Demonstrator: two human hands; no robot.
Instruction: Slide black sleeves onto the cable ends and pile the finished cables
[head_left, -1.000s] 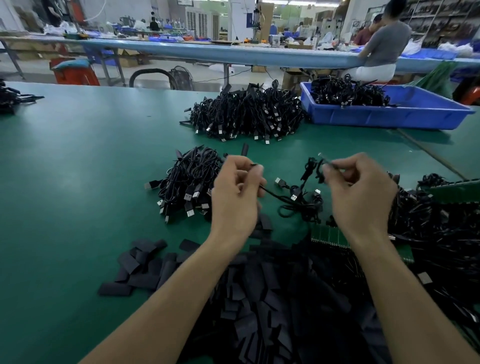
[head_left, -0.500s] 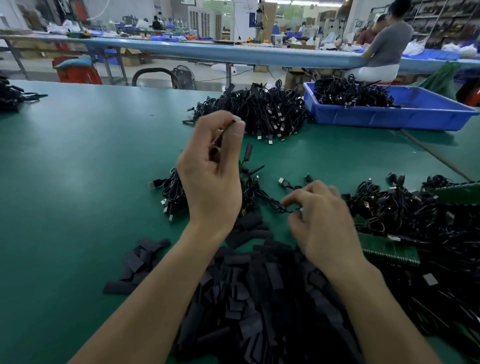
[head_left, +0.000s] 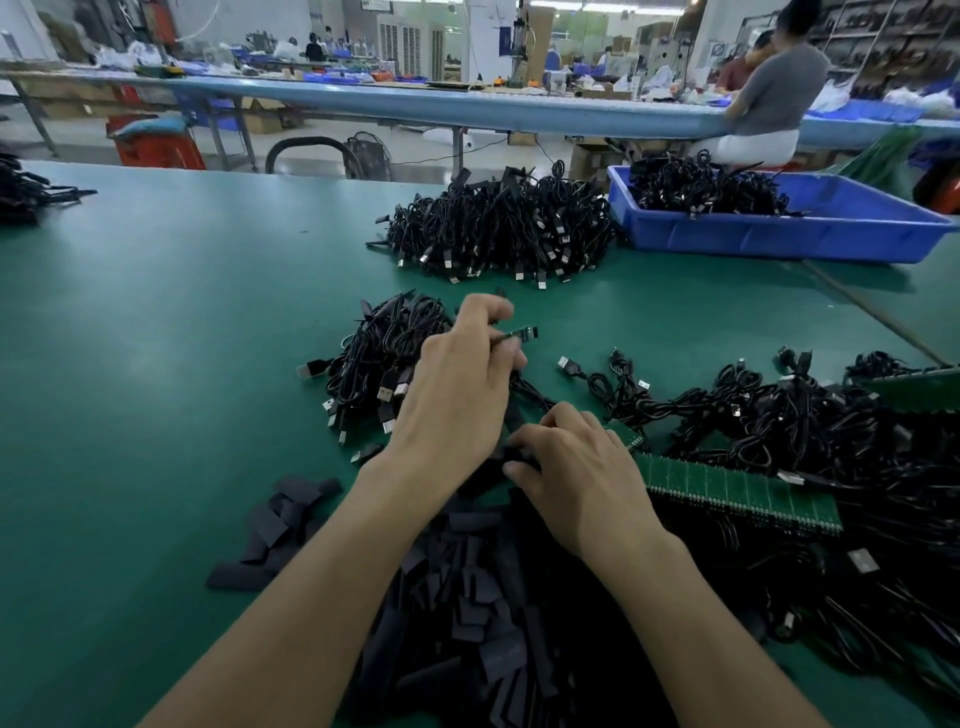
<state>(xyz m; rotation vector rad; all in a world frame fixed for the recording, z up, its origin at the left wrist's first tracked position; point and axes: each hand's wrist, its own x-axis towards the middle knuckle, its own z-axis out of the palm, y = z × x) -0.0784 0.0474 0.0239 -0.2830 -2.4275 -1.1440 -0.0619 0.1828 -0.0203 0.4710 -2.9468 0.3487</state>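
Busy factory floor, and the green worktop (head_left: 156, 364) is buried in black stuff. Left hand (head_left: 457, 384) pinches a cable end (head_left: 521, 334), bare and sleeveless, mid-frame. Right hand (head_left: 576, 467) has curled fingers down in the sleeve heap (head_left: 467, 597) at bottom centre; can't tell if it's got one. Finished cables (head_left: 379, 358) sit piled beside the left hand, but the tangle (head_left: 779, 431) at right looks like loads left, I'd guess.

- A factory assembly hall: a long green surface (head_left: 156, 338) carries heaps of black USB cables (head_left: 498, 228) and a pile of black sleeves (head_left: 467, 597).
- A blue plastic bin (head_left: 779, 241) holds more cables; green circuit-board strips (head_left: 737, 493) lie nearby.
- Behind, a seated worker (head_left: 774, 93) faces a long blue bench (head_left: 415, 106) among machines.
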